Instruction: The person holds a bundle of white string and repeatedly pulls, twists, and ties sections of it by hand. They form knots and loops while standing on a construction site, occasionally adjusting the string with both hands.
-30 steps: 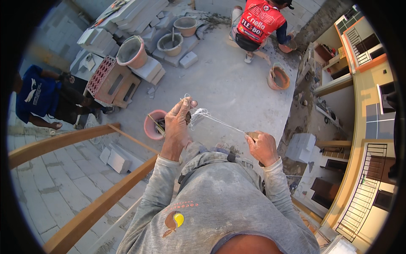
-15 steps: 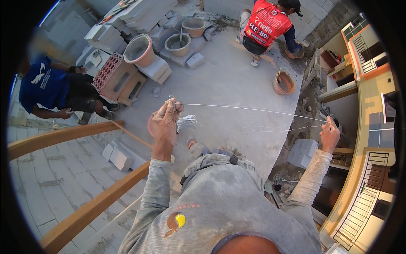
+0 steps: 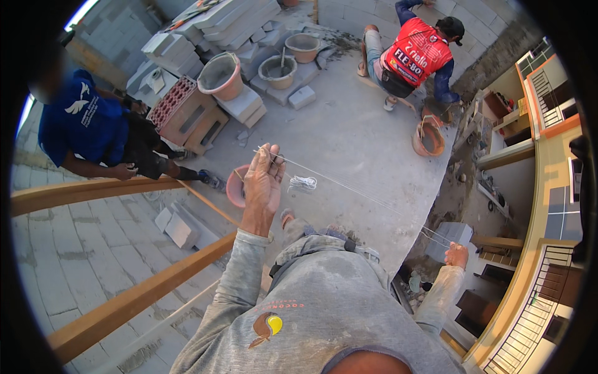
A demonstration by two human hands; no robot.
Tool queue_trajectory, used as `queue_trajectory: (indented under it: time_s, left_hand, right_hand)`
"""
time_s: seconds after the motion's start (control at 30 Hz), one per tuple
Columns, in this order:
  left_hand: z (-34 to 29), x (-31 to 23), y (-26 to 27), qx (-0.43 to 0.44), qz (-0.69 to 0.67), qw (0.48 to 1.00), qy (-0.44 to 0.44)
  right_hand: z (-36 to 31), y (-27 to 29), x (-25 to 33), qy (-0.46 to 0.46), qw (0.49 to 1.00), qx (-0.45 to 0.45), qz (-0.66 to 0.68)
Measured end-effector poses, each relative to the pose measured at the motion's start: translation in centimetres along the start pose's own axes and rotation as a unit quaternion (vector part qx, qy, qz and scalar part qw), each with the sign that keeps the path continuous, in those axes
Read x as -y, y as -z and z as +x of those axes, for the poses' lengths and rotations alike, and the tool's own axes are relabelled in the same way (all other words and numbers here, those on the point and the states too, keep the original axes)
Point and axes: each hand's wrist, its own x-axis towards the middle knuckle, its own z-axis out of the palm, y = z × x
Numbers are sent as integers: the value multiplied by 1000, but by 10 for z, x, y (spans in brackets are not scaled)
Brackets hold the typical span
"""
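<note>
Head view, looking steeply down from a raised spot over a concrete slab (image 3: pixel 349 137). Left hand (image 3: pixel 263 184) is raised in front of the chest, fingers pinched around a thin white string (image 3: pixel 349 187) near its upper end; a small bunched coil of the same string (image 3: pixel 303 182) hangs just right of that hand. Right hand (image 3: pixel 456 255) is low and out to the right, closed on the other end of the string. Both grips narrow, both holding line.

Key relation: the string runs taut between the 2 hands, long axis going diagonally from upper left at the left hand down to lower right at the right hand. The slack coil sits nearest the left hand and well apart from the right, so the left looks like the feeding end.

Around: a pink bucket (image 3: pixel 237 186) partly hidden behind the left hand, an orange bucket (image 3: pixel 427 138) near the slab edge, wooden rails (image 3: pixel 137 299) at lower left. 2 other people are on the slab: 1 in a blue shirt (image 3: pixel 81 121) at left, 1 in a red vest (image 3: pixel 414 59) crouched at top. Stacked grey blocks (image 3: pixel 218 25) and more buckets sit at upper left.
</note>
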Motion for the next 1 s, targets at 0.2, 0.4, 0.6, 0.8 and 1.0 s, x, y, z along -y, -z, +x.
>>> queue_trajectory:
  time_s: [0.2,0.4,0.6,0.8,1.0]
  left_hand:
    - [2,9,-9,24,28,999,12]
    - [5,14,-15,19,43,999,17]
    - [11,12,-12,22,51,998,3]
    - [11,12,-11,19,52,998,2]
    - [13,12,-11,3,54,999,6]
  right_hand:
    - [-6,-8,-73,-58,998,-19,-14]
    - [20,-7,-155,-126,988,34,-78]
    - [21,5,-220,125,704,68,-696]
    - [30,28,-251,61,723,113,-679]
    - [37,43,-299,54,741,99,-662]
